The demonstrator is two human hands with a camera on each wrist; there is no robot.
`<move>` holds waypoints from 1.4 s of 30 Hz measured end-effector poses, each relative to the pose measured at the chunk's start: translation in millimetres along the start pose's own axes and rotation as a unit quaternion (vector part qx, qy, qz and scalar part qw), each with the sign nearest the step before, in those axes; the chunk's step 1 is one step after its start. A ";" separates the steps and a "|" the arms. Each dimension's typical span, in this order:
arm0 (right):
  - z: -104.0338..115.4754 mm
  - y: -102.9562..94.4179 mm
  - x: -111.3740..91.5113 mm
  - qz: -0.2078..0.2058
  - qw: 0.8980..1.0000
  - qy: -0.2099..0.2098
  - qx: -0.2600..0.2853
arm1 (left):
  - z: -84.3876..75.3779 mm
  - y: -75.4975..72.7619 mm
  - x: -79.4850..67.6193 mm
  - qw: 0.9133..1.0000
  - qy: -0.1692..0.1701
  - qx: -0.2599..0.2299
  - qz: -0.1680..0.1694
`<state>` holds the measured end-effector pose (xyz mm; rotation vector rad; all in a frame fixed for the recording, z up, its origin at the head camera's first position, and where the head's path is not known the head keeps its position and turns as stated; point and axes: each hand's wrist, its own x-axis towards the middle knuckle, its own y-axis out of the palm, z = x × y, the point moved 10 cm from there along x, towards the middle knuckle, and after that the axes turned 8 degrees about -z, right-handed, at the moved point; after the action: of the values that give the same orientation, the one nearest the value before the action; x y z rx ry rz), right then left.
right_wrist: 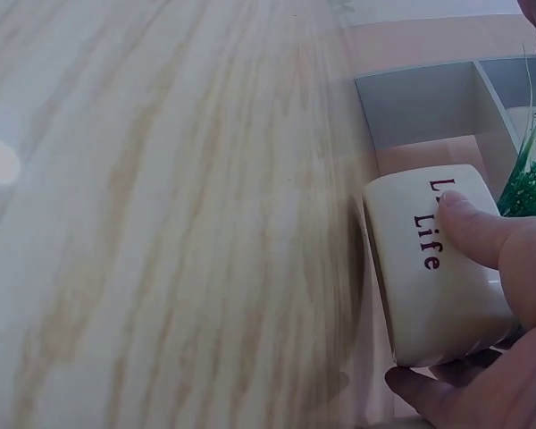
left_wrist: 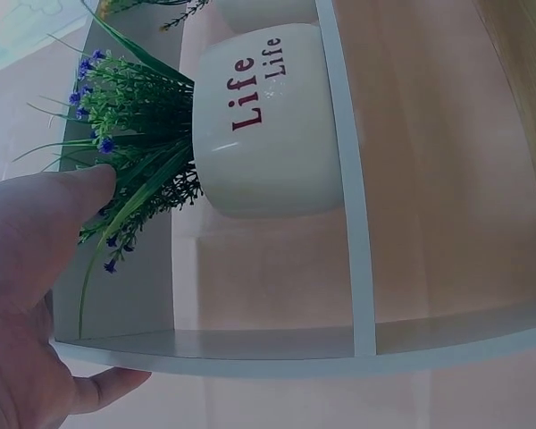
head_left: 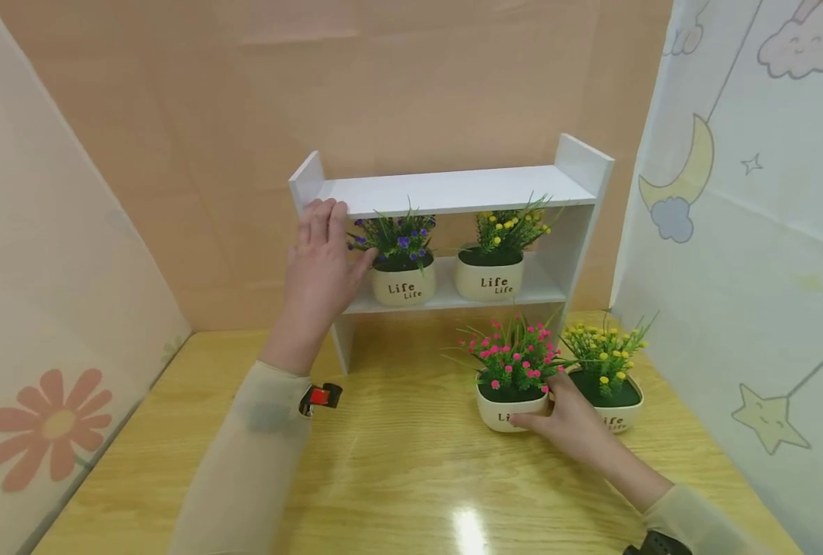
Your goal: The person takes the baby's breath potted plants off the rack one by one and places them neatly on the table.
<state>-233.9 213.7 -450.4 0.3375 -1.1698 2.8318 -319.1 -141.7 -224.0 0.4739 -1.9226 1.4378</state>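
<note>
My left hand [head_left: 321, 258] holds the upper left corner of a small white shelf [head_left: 453, 189], with fingers over the top board's front edge. Its thumb reaches in by the purple flowers [left_wrist: 98, 103] of a cream pot [head_left: 404, 287] on the middle board. Down at the table, my right hand [head_left: 571, 416] grips a cream pot [right_wrist: 429, 286] of pink flowers [head_left: 515, 354]. The thumb lies across the pot's lettered front; other fingers are round its side and underside, partly hidden. This pot stands before the shelf's lower right.
A potted plant with yellow flowers [head_left: 498, 231] is on the middle board's right side. Another yellow-flowered pot [head_left: 616, 405] sits on the wooden table [head_left: 384, 462], just right of the right hand. Printed cloth walls [head_left: 751, 270] stand on both sides, with a tan backdrop [head_left: 439, 92] behind.
</note>
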 end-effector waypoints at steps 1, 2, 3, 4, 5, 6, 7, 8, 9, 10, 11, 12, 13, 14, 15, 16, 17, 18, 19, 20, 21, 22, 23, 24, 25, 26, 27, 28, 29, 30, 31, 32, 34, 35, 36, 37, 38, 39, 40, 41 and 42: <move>-1.0 0.5 -0.8 0.001 1.000 0.005 0.004 | 0.3 -0.4 0.6 1.000 0.000 0.000 0.000; -2.1 0.8 -1.5 0.003 1.000 0.011 0.007 | 0.4 -0.8 1.1 1.000 0.000 0.001 0.001; -2.9 1.0 -2.4 0.005 1.000 0.013 0.008 | 0.6 -1.3 1.5 1.000 -0.002 0.001 0.002; -4.1 1.2 -3.3 0.007 1.000 0.019 0.010 | 1.0 -1.7 1.8 1.000 -0.003 0.002 0.003; -4.9 0.7 -4.1 0.008 1.000 0.022 0.008 | 1.2 -2.2 2.1 1.000 -0.004 0.003 0.004; -6.0 0.5 -4.8 0.008 1.000 0.026 0.004 | 1.6 -2.6 2.4 1.000 -0.006 0.003 0.004; -7.0 0.2 -5.5 0.010 1.000 0.030 0.000 | 1.7 -3.3 2.6 1.000 -0.007 0.003 0.005; -7.3 -0.5 -5.8 0.009 0.999 0.030 -0.005 | 1.7 -3.9 2.7 1.000 -0.008 0.002 0.006; -7.3 -1.0 -5.9 0.009 1.000 0.028 -0.008 | 1.9 -4.4 3.0 1.000 -0.008 0.001 0.005; -7.1 -1.5 -6.1 0.009 1.000 0.028 -0.011 | 2.1 -5.2 3.1 1.000 -0.008 0.000 0.003; -7.1 -1.6 -6.1 0.009 0.999 0.029 -0.016 | 2.0 -6.2 3.3 1.000 -0.008 -0.001 0.001; -7.2 -1.4 -6.2 0.011 0.999 0.030 -0.019 | 2.2 -6.6 3.2 1.000 -0.007 -0.001 -0.001; -7.4 -1.2 -6.5 0.013 0.999 0.032 -0.023 | 2.0 -7.3 3.3 1.000 -0.006 0.000 -0.002; -7.9 -0.8 -6.7 0.015 0.999 0.035 -0.025 | 1.8 -7.5 3.2 1.000 -0.005 0.000 -0.003; -8.9 -0.4 -7.1 0.016 0.999 0.040 -0.028 | 1.7 -7.4 3.4 1.000 -0.004 0.002 -0.003; -9.9 -0.2 -7.3 0.017 0.998 0.044 -0.031 | 1.1 -7.4 3.6 1.000 -0.003 0.003 -0.001; -10.9 -0.1 -7.4 0.016 0.998 0.046 -0.033 | 0.4 -7.1 4.0 1.000 -0.002 0.003 0.001; -11.1 -0.2 -7.2 0.014 0.998 0.044 -0.033 | -0.4 -6.7 4.4 1.000 -0.002 0.002 0.003; -11.2 0.0 -6.9 0.013 0.999 0.040 -0.030 | -1.5 -6.5 5.1 1.000 -0.001 0.001 0.004; -10.9 -0.2 -6.3 0.010 0.999 0.033 -0.028 | -2.4 -6.1 5.8 1.000 0.000 0.000 0.006; -10.7 -0.2 -5.8 0.009 0.999 0.027 -0.025 | -3.5 -5.8 6.6 1.000 0.001 -0.001 0.007; -10.0 -0.4 -5.2 0.006 1.000 0.018 -0.021 | -4.3 -5.6 7.1 1.000 0.001 -0.003 0.008; -9.1 -0.7 -4.9 0.003 1.000 0.008 -0.019 | -4.7 -5.1 7.6 1.000 0.001 -0.004 0.009; -8.3 -0.9 -4.7 0.000 1.000 -0.001 -0.017 | -5.2 -4.8 7.8 1.000 0.001 -0.004 0.010; -7.2 -1.3 -4.6 -0.004 1.000 -0.011 -0.017 | -5.3 -4.3 7.8 1.000 0.000 -0.004 0.011; -6.9 -1.4 -5.1 -0.007 1.000 -0.016 -0.016 | -5.3 -3.8 7.6 1.000 0.000 -0.005 0.012; -5.9 -1.7 -5.5 -0.011 1.000 -0.023 -0.017 | -5.2 -3.1 7.3 1.000 -0.001 -0.006 0.013; -4.8 -2.3 -6.3 -0.016 0.999 -0.031 -0.018 | -4.9 -2.4 6.8 1.000 -0.002 -0.006 0.015; -4.4 -2.4 -7.0 -0.018 0.999 -0.034 -0.020 | -4.6 -1.8 6.4 1.000 -0.002 -0.006 0.015; -4.2 -2.3 -7.8 -0.020 0.999 -0.036 -0.022 | -4.5 -1.2 5.7 1.000 -0.002 -0.007 0.016; -4.2 -2.2 -8.7 -0.021 0.999 -0.036 -0.026 | -4.3 -0.6 5.1 1.000 -0.003 -0.007 0.017; -4.9 -1.3 -9.6 -0.018 0.999 -0.032 -0.027 | -4.1 -0.1 4.5 1.000 -0.002 -0.008 0.018; -5.8 -0.6 -10.6 -0.015 0.999 -0.028 -0.032 | -3.9 0.5 3.5 1.000 -0.002 -0.009 0.018; -6.1 -0.3 -10.9 -0.014 0.999 -0.026 -0.035 | -3.8 0.5 3.0 1.000 -0.003 -0.009 0.017; -5.7 -0.3 -11.1 -0.014 0.999 -0.027 -0.039 | -3.8 0.4 2.7 1.000 -0.002 -0.009 0.016; -5.1 -0.4 -11.3 -0.015 0.999 -0.030 -0.043 | -3.6 0.1 2.3 1.000 -0.002 -0.008 0.015; -4.1 -0.3 -11.6 -0.015 0.998 -0.033 -0.044 | -3.3 -0.1 1.9 1.000 -0.003 -0.007 0.014; -3.0 -0.8 -11.7 -0.019 0.998 -0.037 -0.047 | -2.8 -0.4 1.5 1.000 -0.004 -0.008 0.013; -2.0 -1.0 -11.8 -0.020 0.998 -0.039 -0.044 | -2.3 -0.7 0.9 1.000 -0.005 -0.007 0.013; -1.3 -0.7 -12.3 -0.020 0.998 -0.039 -0.040 | -1.8 -1.2 0.2 1.000 -0.006 -0.007 0.013; -1.1 -0.2 -12.7 -0.017 0.999 -0.038 -0.034 | -0.9 -1.3 -0.5 1.000 -0.007 -0.007 0.014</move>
<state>-221.6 214.9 -453.9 0.4603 -1.2578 2.7650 -317.7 -141.2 -223.3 0.4538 -1.9569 1.4418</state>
